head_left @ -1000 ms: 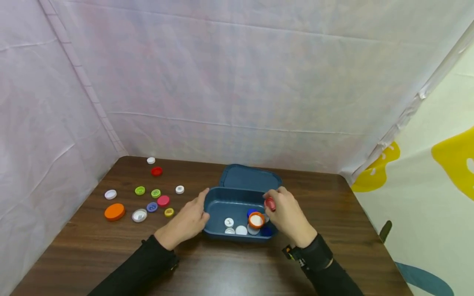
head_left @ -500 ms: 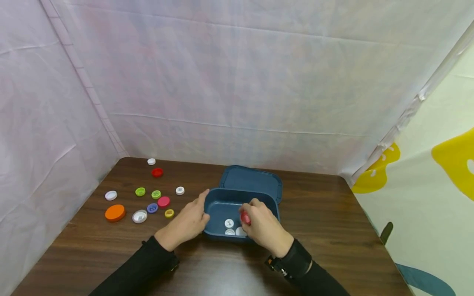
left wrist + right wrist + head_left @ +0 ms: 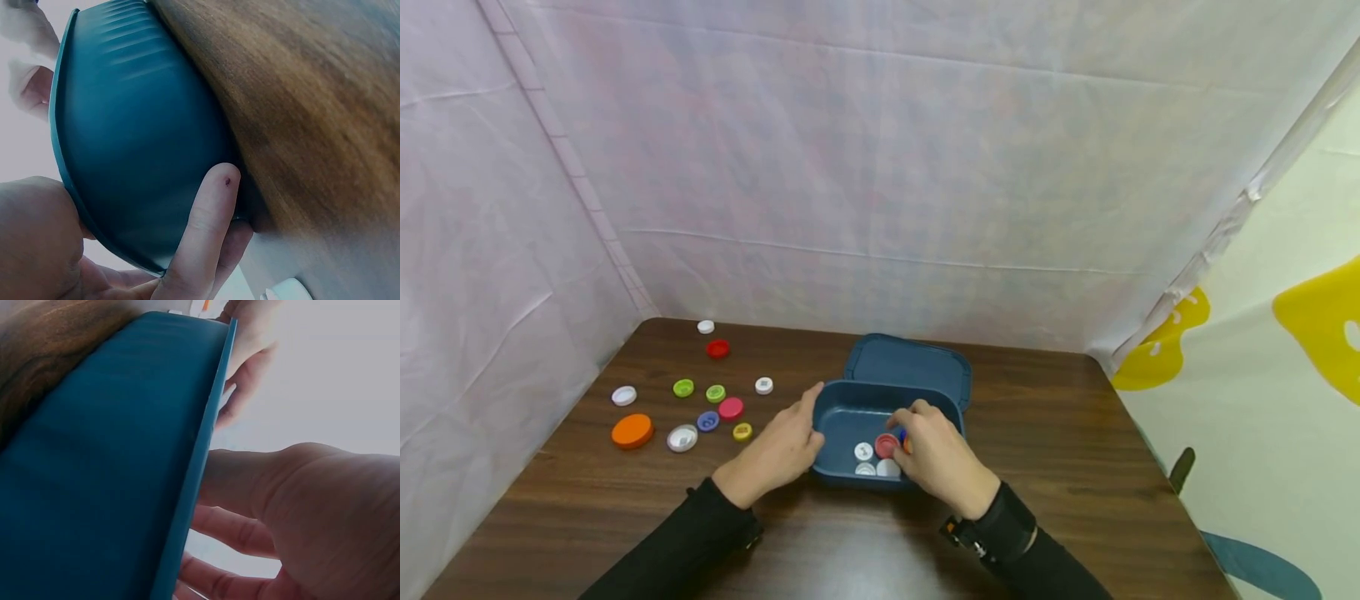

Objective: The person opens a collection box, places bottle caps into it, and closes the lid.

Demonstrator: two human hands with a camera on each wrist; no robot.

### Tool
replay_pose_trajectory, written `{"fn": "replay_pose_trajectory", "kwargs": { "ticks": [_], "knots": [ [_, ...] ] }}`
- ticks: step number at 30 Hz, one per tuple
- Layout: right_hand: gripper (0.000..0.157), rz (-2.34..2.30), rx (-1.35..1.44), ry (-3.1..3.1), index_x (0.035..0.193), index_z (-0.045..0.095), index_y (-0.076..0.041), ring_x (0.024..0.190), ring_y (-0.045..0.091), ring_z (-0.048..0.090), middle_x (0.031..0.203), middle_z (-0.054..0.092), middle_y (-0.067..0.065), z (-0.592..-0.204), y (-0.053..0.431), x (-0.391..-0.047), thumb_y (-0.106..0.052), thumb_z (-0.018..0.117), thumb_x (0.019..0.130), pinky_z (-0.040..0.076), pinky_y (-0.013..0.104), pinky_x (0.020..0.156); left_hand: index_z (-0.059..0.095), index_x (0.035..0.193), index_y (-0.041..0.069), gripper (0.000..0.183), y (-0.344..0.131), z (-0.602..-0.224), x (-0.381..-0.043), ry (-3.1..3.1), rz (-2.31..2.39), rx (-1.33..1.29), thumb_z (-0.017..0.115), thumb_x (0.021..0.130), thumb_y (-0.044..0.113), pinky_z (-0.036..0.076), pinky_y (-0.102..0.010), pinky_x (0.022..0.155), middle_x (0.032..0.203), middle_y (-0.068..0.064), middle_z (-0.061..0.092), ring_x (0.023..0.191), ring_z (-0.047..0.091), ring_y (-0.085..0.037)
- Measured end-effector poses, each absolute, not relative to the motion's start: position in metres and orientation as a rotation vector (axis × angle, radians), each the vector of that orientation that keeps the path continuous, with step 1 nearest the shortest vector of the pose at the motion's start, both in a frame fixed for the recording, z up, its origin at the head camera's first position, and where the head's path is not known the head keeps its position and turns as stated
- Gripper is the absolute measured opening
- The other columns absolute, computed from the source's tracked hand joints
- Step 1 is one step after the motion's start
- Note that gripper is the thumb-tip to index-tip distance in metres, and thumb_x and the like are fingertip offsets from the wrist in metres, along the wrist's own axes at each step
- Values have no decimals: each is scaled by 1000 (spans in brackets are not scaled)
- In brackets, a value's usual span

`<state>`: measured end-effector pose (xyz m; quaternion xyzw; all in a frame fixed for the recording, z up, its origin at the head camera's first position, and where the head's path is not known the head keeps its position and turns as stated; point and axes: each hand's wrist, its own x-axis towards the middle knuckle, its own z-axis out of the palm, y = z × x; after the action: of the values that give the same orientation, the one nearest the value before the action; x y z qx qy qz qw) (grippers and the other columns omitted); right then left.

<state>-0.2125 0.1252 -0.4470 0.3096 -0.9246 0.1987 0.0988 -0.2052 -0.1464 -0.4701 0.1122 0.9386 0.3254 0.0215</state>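
Note:
My left hand [image 3: 781, 450] grips the left end of a dark blue plastic container [image 3: 846, 414]. In the left wrist view its fingers [image 3: 205, 219] lie along the outer wall, with the thumb side by the rim. Fingers apart, my right hand [image 3: 942, 460] reaches over the front right rim into the container. Just by its fingertips, a red bottle cap [image 3: 886, 447] lies on the container floor. Several white caps [image 3: 863, 452] are beside it. Part of an orange cap [image 3: 907, 445] shows under the right hand, which hides the rest of that side.
The container's blue lid [image 3: 910, 363] lies behind it. Loose caps are spread over the left of the wooden table [image 3: 1075, 467], among them a large orange cap [image 3: 632, 431], a pink cap [image 3: 731, 408] and a yellow cap [image 3: 742, 432]. White cloth [image 3: 880, 167] hangs behind the table.
My right hand has moved left from the container's right side with the red cap, and let it go on the floor beside the white caps. The left hand has stayed in place.

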Motion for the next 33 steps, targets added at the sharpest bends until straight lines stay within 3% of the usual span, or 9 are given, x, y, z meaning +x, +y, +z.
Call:
{"fn": "replay_pose_trajectory", "kwargs": {
  "ticks": [11, 17, 22, 24, 29, 33],
  "knots": [
    [26, 723, 802, -2776, 123, 85, -2, 92, 22, 61, 114, 79, 19, -439, 139, -217, -4, 89, 97, 49, 29, 69, 28, 180, -3, 79, -146, -469, -205, 2894, 1016, 327, 63, 110, 4, 67, -53, 102, 163, -33, 60, 110, 76, -31],
    [39, 689, 677, -2798, 135, 81, -4, 109, 33, 73, 124, 77, 18, -437, 154, -221, -10, 93, 98, 65, 47, 93, 29, 180, -4, 78, -146, -469, -205, 2901, 1017, 335, 63, 110, 4, 65, -58, 111, 169, -34, 57, 123, 74, -36],
    [53, 708, 590, -2837, 148, 74, -3, 128, 41, 72, 139, 72, 24, -438, 172, -226, -14, 93, 100, 66, 57, 107, 29, 180, -3, 79, -146, -469, -205, 2896, 1026, 342, 63, 109, 3, 67, -54, 105, 167, -34, 58, 117, 75, -34],
    [57, 718, 572, -2851, 152, 71, -3, 128, 40, 71, 142, 71, 25, -440, 180, -229, -15, 92, 101, 65, 58, 108, 29, 180, -3, 79, -146, -469, -205, 2895, 1027, 336, 63, 109, 3, 67, -53, 103, 167, -34, 58, 115, 76, -32],
    [63, 757, 548, -2880, 156, 67, 2, 109, 31, 72, 139, 73, 25, -449, 198, -237, -16, 92, 101, 65, 52, 97, 28, 180, -3, 79, -146, -468, -204, 2883, 1041, 321, 63, 109, 3, 68, -47, 94, 165, -33, 59, 101, 76, -25],
    [65, 850, 524, -2938, 158, 62, 8, 119, 38, 82, 147, 74, 30, -456, 207, -238, -17, 88, 104, 71, 52, 100, 27, 181, -2, 80, -146, -467, -204, 2867, 1057, 316, 63, 109, 3, 68, -43, 89, 164, -33, 59, 93, 74, -20]
  ]
}}
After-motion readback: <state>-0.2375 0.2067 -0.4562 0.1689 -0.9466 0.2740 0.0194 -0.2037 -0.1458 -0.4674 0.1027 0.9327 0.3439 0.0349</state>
